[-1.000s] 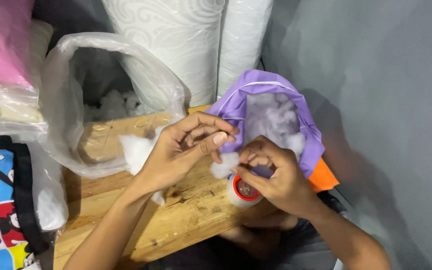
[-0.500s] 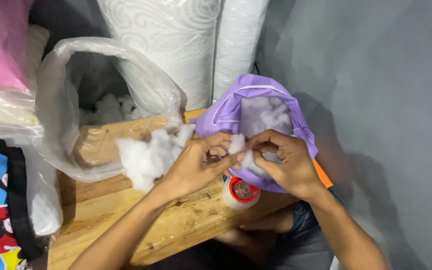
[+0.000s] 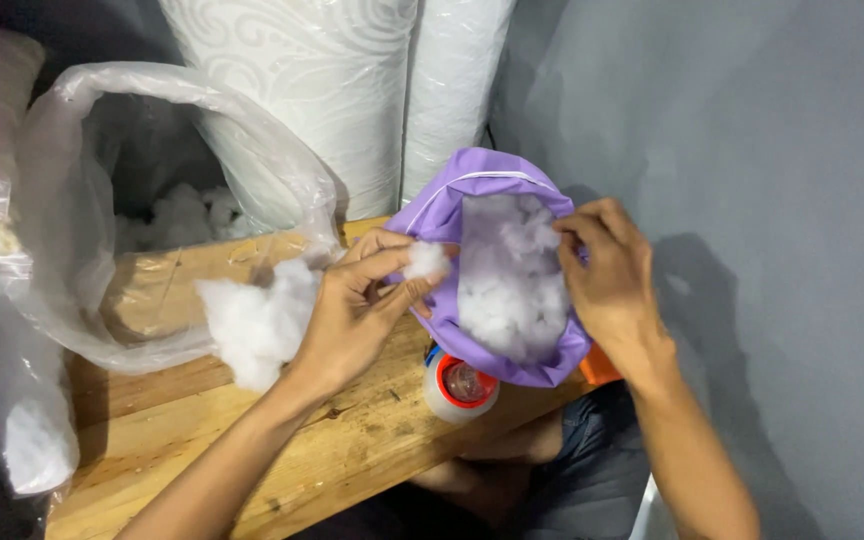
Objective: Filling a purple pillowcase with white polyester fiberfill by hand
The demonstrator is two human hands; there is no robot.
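1. White stuffing hangs in a clump from the left hand, whose fingertips pinch a small tuft at the mouth of the purple fabric cover.
2. The cover sits above the wooden table, already holding fluffy fill.
3. The right hand grips the cover's right edge, fingers closed on the fabric.
4. A tape roll lies just below the cover; a clear plastic bag stands at left.

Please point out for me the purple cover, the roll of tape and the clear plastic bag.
purple cover (image 3: 472, 190): head view, on its upper rim of purple cloth.
roll of tape (image 3: 442, 398): head view, on its white outer side.
clear plastic bag (image 3: 82, 190): head view, on its left wall.
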